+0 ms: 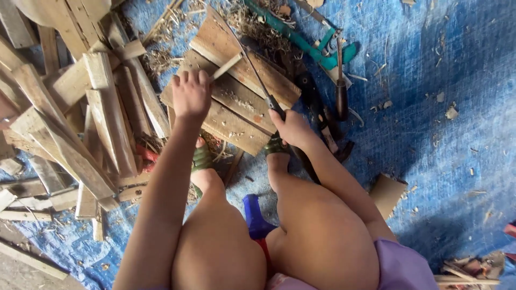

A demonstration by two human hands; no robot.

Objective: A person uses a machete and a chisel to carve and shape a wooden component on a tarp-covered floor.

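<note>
While left hand point(191, 95) clamps a thin pale wooden stick point(226, 66) flat on brown stacked wooden boards point(236, 102), right hand point(292, 128) grips a long dark-handled blade point(257, 75), edge touching the stick.

1 head view, steep downward, close over knees

Both arms are bare from shoulder to wrist, with no sleeves, watch or bracelet showing. The left hand point(191, 95) and the right hand point(291, 128) wear no gloves or rings. The legs are bare from thigh to ankle. A pale lilac garment point(404, 267) covers the hip at the near right edge. On the feet sit green strapped sandals point(202, 158), with bands crossing over the toes.
</note>
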